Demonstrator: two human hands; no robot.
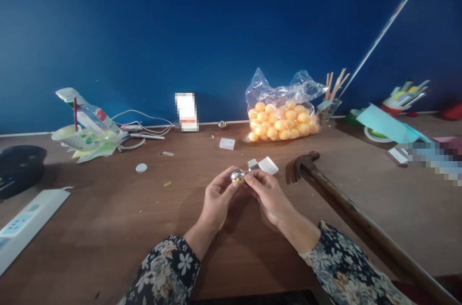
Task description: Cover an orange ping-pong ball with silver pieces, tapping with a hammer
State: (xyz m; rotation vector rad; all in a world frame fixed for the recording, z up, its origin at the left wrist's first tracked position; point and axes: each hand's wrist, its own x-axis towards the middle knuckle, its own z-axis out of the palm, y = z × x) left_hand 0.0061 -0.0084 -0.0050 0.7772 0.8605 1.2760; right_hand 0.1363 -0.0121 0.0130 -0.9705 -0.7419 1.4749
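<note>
A small shiny silver ball [237, 175] is pinched between the fingertips of both my hands above the brown wooden table [108, 228]. My left hand [217, 200] curls its fingers round the ball from the left. From the right, my right hand [267, 193] grips the same ball. Just behind my fingers lie two small white pieces [267, 165]. A hammer [346, 204] with a long wooden handle rests on the table to the right of my right hand.
A clear bag of orange balls [283, 122] stands at the back by the blue wall. A small white box [227, 144], a white cap [141, 168], a power strip [25, 221], cups and cables [86, 132], and a pen holder [400, 98] also sit around.
</note>
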